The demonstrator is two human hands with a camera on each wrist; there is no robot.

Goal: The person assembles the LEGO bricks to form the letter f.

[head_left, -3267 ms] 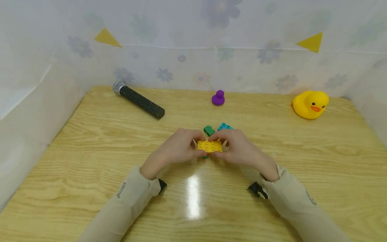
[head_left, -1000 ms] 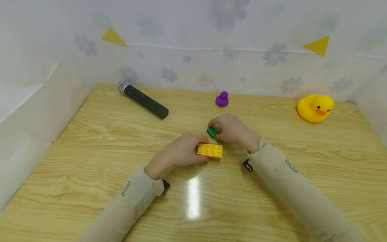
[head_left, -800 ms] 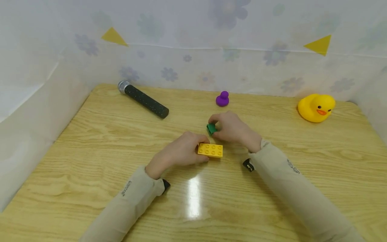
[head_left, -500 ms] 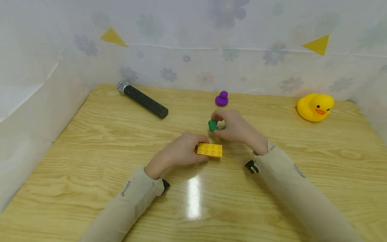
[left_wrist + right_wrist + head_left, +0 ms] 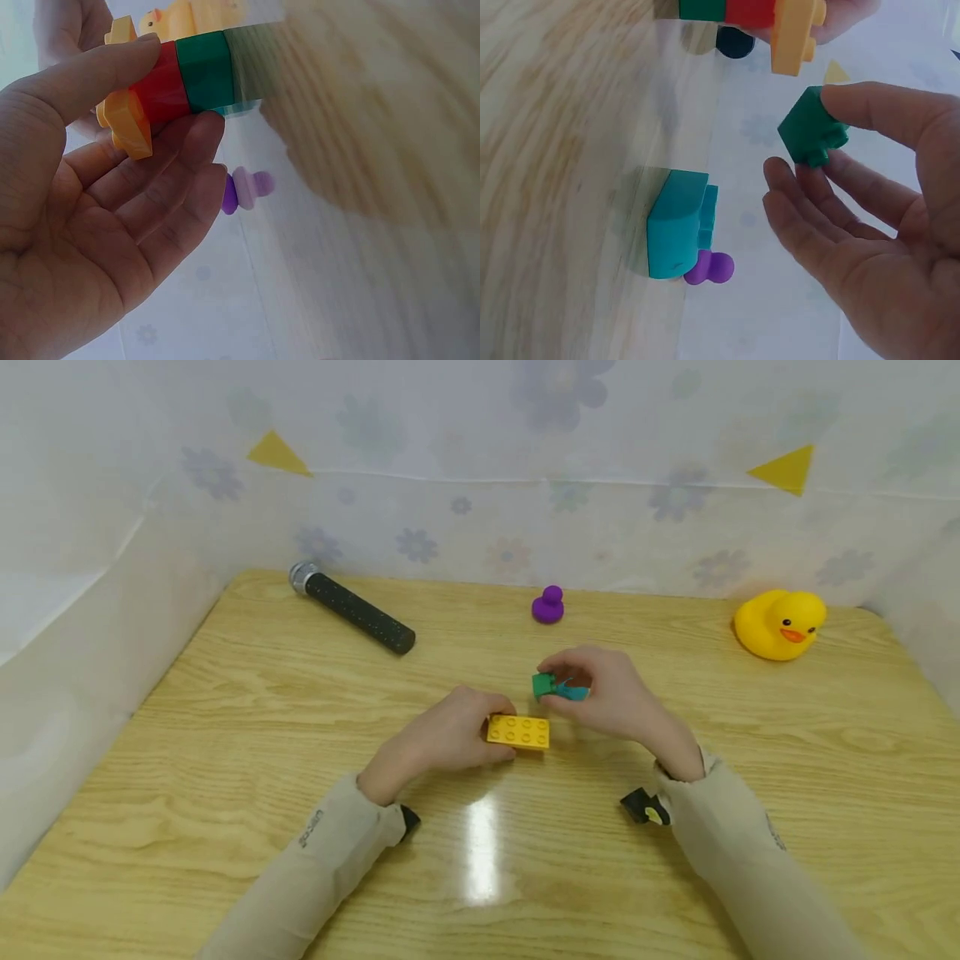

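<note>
My left hand (image 5: 450,735) grips a small stack of toy building bricks standing on the wooden table. The yellow brick (image 5: 519,732), studs up, tops it; under that come a red brick (image 5: 166,84) and a green brick (image 5: 206,71) at the base, in the left wrist view. To its right, my right hand (image 5: 611,693) pinches a loose green brick (image 5: 808,126) between thumb and fingers, raised above the table, its studs turned toward the palm. Beneath that hand a teal brick (image 5: 676,229) with a sloped side rests on the table, partly covered by the fingers in the head view.
A black microphone (image 5: 356,610) lies at the back left. A purple toy duck (image 5: 548,606) stands at the back middle, a larger yellow rubber duck (image 5: 778,625) at the back right. Flowered white cloth (image 5: 450,527) closes off the table's far side.
My right hand has left the yellow brick, picked up the loose green brick and drawn it slightly right, turning it. The left hand keeps its hold on the stack.
</note>
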